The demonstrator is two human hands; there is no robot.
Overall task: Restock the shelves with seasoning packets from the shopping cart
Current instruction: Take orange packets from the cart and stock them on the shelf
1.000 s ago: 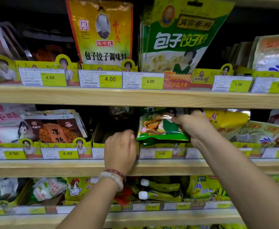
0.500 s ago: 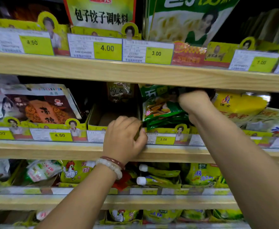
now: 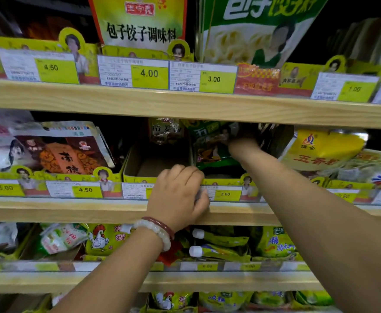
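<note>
Right hand (image 3: 243, 143) deep in middle shelf (image 3: 72, 211), clutching green seasoning packet (image 3: 210, 147). Left hand (image 3: 178, 195) at shelf's front edge, fingers curled over cardboard tray (image 3: 140, 175) rim.

Shop; price tags (image 3: 149, 74), stocked shelves (image 3: 185, 105)

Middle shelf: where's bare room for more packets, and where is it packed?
The cardboard tray left of the green packets shows bare floor; only a brown packet stands at its back. The left hand grips its front edge, the right hand reaches in among the green packets. Crowded: orange-brown packets further left, yellow packets to the right.
</note>
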